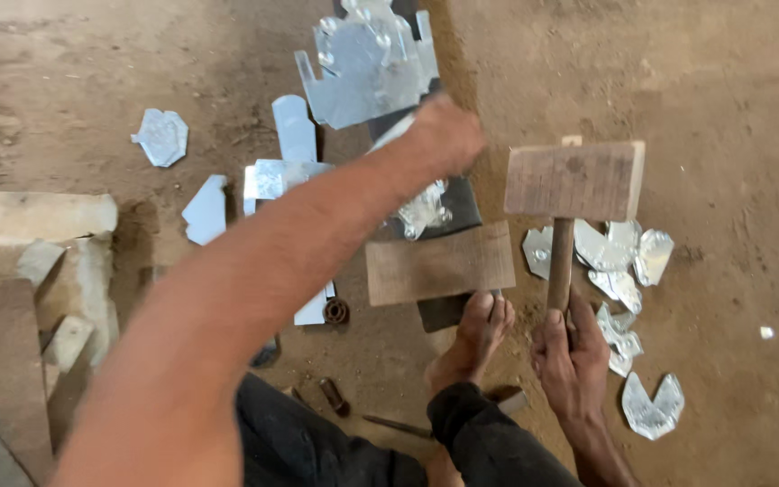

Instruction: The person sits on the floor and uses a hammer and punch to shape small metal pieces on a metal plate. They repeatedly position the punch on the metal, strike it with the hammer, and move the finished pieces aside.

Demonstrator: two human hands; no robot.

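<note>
Pale brown, grain-streaked wooden mallet head (pixel 575 180) on a darker brown handle (pixel 559 264). Shiny silver sheet-metal cutouts (pixel 367 63) showed crinkled grey reflections. A tan wooden board (pixel 440 263) lay over a dark grey slab (pixel 462 206). The earthen floor (pixel 732 117) was dusty brown; the trousers (pixel 317 446) were black.

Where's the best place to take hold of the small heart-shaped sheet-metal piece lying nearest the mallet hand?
Probably one of the two upper lobes of the heart-shaped metal piece, pinched from above at the edge. It lies flat on the dirt floor, apart from the other cutouts, just right of the right hand.
</note>
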